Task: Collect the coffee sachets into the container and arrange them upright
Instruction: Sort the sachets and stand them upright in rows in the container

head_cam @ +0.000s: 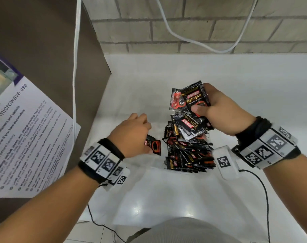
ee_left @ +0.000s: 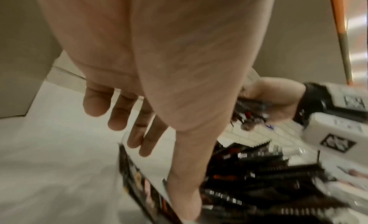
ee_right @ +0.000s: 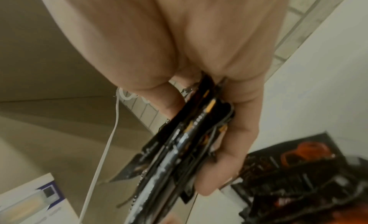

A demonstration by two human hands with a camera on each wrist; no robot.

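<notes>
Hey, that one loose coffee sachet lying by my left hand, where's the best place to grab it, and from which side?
The loose sachet lies flat on the white counter, partly under your left hand. Probably pinch its exposed right edge from above, thumb under, fingers on top; flat on the surface, only the edge offers purchase.

a printed microwave notice (head_cam: 24,130) lies at nine o'clock on a brown surface (head_cam: 44,50). a white cable (head_cam: 75,67) hangs down beside it, and another white cable (head_cam: 201,42) loops across the brick wall (head_cam: 184,23) at twelve. an orange-and-grey pole (ee_left: 341,38), perhaps a broom handle, shows in the left wrist view.
</notes>
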